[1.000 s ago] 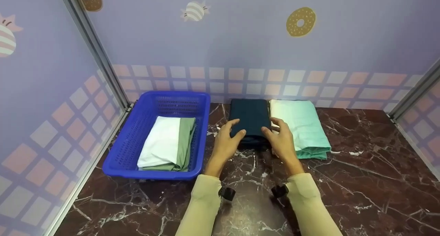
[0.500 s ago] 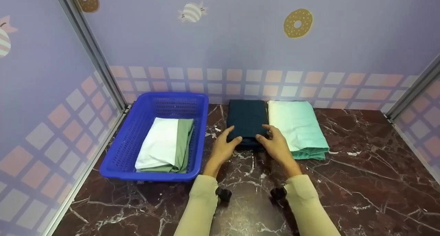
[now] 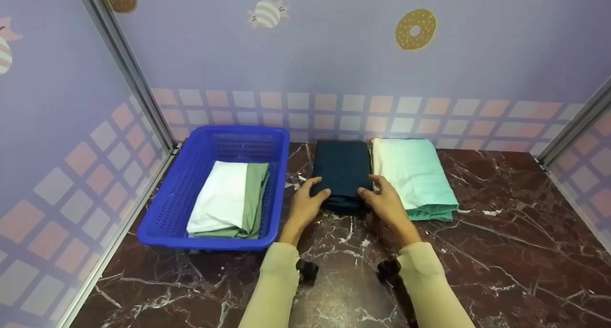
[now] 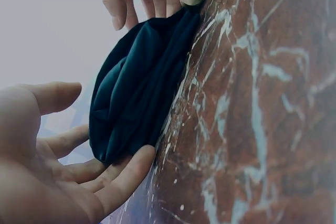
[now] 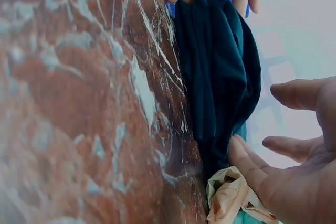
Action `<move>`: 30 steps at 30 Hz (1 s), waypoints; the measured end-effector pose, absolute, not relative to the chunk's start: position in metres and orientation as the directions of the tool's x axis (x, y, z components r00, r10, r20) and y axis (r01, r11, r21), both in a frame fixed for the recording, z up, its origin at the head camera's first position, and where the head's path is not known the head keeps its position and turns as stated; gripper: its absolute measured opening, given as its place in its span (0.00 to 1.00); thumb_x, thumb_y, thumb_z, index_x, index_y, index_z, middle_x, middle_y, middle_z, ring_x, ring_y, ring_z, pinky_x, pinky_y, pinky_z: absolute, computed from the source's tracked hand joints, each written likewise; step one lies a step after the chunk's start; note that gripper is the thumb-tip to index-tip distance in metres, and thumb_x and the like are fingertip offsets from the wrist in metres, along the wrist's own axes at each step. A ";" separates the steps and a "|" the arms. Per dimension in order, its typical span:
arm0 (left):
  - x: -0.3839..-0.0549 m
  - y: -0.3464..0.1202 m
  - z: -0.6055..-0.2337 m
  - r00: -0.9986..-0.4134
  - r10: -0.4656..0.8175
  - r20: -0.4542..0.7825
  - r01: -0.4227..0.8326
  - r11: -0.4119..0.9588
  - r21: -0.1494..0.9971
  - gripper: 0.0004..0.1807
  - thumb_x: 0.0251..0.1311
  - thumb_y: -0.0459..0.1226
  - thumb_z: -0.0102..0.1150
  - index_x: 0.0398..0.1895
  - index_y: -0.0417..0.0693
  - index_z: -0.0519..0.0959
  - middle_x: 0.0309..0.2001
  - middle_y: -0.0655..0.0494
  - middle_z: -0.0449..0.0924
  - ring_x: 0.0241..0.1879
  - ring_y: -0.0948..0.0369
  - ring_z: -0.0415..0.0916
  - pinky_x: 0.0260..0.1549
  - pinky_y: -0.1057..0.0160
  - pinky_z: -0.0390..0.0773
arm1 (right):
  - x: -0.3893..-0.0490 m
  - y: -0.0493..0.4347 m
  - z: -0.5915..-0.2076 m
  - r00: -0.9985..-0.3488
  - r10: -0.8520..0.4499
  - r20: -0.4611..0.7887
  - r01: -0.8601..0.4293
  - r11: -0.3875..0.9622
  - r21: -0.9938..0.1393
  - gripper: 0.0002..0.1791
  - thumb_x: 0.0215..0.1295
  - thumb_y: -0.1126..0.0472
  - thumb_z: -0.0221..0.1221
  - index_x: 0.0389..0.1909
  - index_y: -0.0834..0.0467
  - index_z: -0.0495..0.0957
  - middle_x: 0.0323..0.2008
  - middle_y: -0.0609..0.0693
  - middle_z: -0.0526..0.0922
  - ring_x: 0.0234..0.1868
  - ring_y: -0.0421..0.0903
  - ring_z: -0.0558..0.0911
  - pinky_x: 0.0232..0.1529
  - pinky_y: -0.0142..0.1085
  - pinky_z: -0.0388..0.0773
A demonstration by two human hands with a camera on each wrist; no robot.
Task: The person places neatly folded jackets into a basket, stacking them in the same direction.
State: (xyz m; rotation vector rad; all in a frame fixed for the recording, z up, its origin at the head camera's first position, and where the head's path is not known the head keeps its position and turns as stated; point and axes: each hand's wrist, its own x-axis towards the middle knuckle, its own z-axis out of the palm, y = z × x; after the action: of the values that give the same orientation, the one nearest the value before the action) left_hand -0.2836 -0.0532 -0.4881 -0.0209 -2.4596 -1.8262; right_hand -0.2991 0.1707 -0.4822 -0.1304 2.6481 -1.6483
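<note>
A folded dark navy cloth (image 3: 342,168) lies flat on the marbled table, its layered near edge turned toward me. My left hand (image 3: 305,203) is at its left side; in the left wrist view the fingertips (image 4: 140,157) touch the cloth's edge low down, with the thumb apart from it. On the other side is my right hand (image 3: 385,201), its fingers (image 5: 244,156) against the cloth and its thumb off it in the right wrist view. Close to the right hand lies a folded pale-to-mint green cloth (image 3: 413,175), partly covered by that hand.
To the left stands a blue plastic basket (image 3: 285,165) with perforated walls. Inside it is a folded white and green cloth (image 3: 224,194). Patterned wall panels (image 3: 334,51) rise behind and at both sides of the marbled table (image 3: 506,251).
The navy cloth has shifted slightly toward me, with both hands drawn back alongside it. The hands now sit at its near corners. The basket and the mint cloth stay where they were.
</note>
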 end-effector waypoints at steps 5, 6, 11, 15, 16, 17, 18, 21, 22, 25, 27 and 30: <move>-0.283 -0.055 -0.489 -0.998 -0.059 0.015 0.002 0.219 0.976 0.29 0.72 0.39 0.63 0.74 0.41 0.74 0.72 0.34 0.70 0.49 0.43 0.82 0.25 0.56 0.85 | -0.301 0.174 -0.483 -0.998 -0.061 -0.016 -0.009 0.382 -0.924 0.33 0.78 0.59 0.60 0.77 0.68 0.64 0.72 0.74 0.68 0.53 0.62 0.86 0.48 0.43 0.85; -0.283 -0.056 -0.490 -0.998 -0.061 0.001 -0.012 0.212 0.977 0.30 0.72 0.39 0.63 0.75 0.42 0.73 0.73 0.34 0.70 0.49 0.43 0.82 0.23 0.58 0.83 | -0.302 0.175 -0.483 -0.998 -0.057 -0.024 0.001 0.377 -0.926 0.32 0.78 0.59 0.60 0.76 0.67 0.66 0.71 0.73 0.70 0.50 0.60 0.87 0.43 0.40 0.85; -0.283 -0.060 -0.490 -0.997 -0.080 -0.019 -0.038 0.241 0.970 0.29 0.73 0.40 0.63 0.75 0.44 0.74 0.70 0.36 0.74 0.54 0.43 0.82 0.25 0.57 0.84 | -0.303 0.175 -0.483 -0.997 -0.055 -0.051 0.029 0.349 -0.937 0.29 0.77 0.60 0.60 0.73 0.67 0.70 0.61 0.70 0.79 0.34 0.47 0.85 0.29 0.32 0.80; -0.283 -0.061 -0.491 -0.993 -0.113 0.036 0.000 0.299 0.954 0.28 0.70 0.39 0.64 0.71 0.40 0.77 0.66 0.36 0.78 0.61 0.44 0.79 0.51 0.50 0.83 | -0.302 0.174 -0.483 -0.998 -0.054 -0.030 0.009 0.356 -0.934 0.27 0.76 0.63 0.61 0.71 0.70 0.70 0.50 0.66 0.83 0.27 0.44 0.81 0.25 0.31 0.79; -0.283 -0.062 -0.492 -0.991 -0.125 0.045 0.004 0.309 0.951 0.27 0.70 0.38 0.64 0.70 0.39 0.77 0.65 0.36 0.79 0.63 0.44 0.77 0.56 0.49 0.80 | -0.302 0.173 -0.484 -0.998 -0.054 -0.017 -0.005 0.381 -0.925 0.27 0.76 0.63 0.61 0.71 0.71 0.71 0.48 0.65 0.83 0.28 0.44 0.81 0.25 0.31 0.79; -0.282 -0.062 -0.492 -0.990 -0.133 0.053 0.008 0.313 0.950 0.27 0.69 0.38 0.64 0.70 0.38 0.78 0.64 0.36 0.79 0.64 0.44 0.76 0.60 0.48 0.77 | -0.301 0.173 -0.484 -0.999 -0.054 -0.003 -0.020 0.410 -0.912 0.27 0.76 0.63 0.61 0.70 0.71 0.71 0.47 0.63 0.84 0.29 0.45 0.81 0.26 0.32 0.80; -0.282 -0.063 -0.493 -0.989 -0.142 0.052 0.005 0.314 0.949 0.27 0.69 0.38 0.65 0.69 0.38 0.78 0.63 0.36 0.80 0.63 0.44 0.76 0.62 0.46 0.75 | -0.301 0.172 -0.484 -0.998 -0.056 0.017 -0.040 0.446 -0.894 0.28 0.75 0.63 0.61 0.70 0.71 0.71 0.46 0.63 0.84 0.31 0.47 0.82 0.29 0.34 0.81; -0.282 -0.065 -0.493 -0.987 -0.154 0.043 -0.006 0.307 0.952 0.27 0.69 0.38 0.65 0.69 0.39 0.78 0.61 0.37 0.79 0.61 0.44 0.76 0.60 0.44 0.75 | -0.299 0.169 -0.485 -0.997 -0.061 0.057 -0.081 0.532 -0.843 0.29 0.74 0.62 0.63 0.70 0.71 0.71 0.46 0.63 0.85 0.41 0.55 0.84 0.42 0.44 0.83; -0.282 -0.065 -0.493 -0.987 -0.154 0.043 -0.007 0.307 0.952 0.27 0.69 0.38 0.65 0.69 0.39 0.78 0.60 0.37 0.79 0.60 0.45 0.75 0.60 0.44 0.75 | -0.299 0.168 -0.485 -0.996 -0.064 0.063 -0.087 0.547 -0.833 0.30 0.73 0.62 0.63 0.70 0.71 0.71 0.47 0.64 0.85 0.45 0.57 0.84 0.47 0.47 0.82; -0.283 -0.066 -0.493 -0.988 -0.147 0.050 0.003 0.303 0.953 0.27 0.68 0.38 0.64 0.69 0.38 0.78 0.58 0.38 0.79 0.57 0.46 0.75 0.58 0.45 0.74 | -0.299 0.167 -0.484 -0.996 -0.073 0.057 -0.088 0.560 -0.824 0.31 0.73 0.61 0.63 0.71 0.71 0.71 0.51 0.67 0.84 0.53 0.63 0.83 0.58 0.55 0.77; -0.282 -0.066 -0.492 -0.988 -0.140 0.057 0.011 0.308 0.951 0.27 0.68 0.38 0.65 0.69 0.38 0.78 0.58 0.38 0.79 0.57 0.45 0.75 0.58 0.44 0.75 | -0.299 0.166 -0.483 -0.996 -0.079 0.038 -0.075 0.550 -0.832 0.32 0.73 0.60 0.63 0.73 0.70 0.70 0.54 0.69 0.83 0.56 0.64 0.82 0.60 0.56 0.75; -0.281 -0.066 -0.491 -0.991 -0.122 0.049 0.010 0.308 0.951 0.28 0.68 0.37 0.65 0.70 0.39 0.77 0.64 0.36 0.78 0.62 0.43 0.75 0.61 0.43 0.74 | -0.299 0.166 -0.482 -0.996 -0.090 0.003 -0.050 0.524 -0.850 0.33 0.74 0.60 0.63 0.75 0.70 0.68 0.59 0.70 0.80 0.56 0.63 0.82 0.57 0.53 0.78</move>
State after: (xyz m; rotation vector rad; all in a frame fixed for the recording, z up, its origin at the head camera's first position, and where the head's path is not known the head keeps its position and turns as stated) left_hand -0.2813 -0.0662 -0.4914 0.1054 -2.4480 -1.7821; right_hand -0.2985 0.1661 -0.4819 -0.1238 2.7065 -1.5073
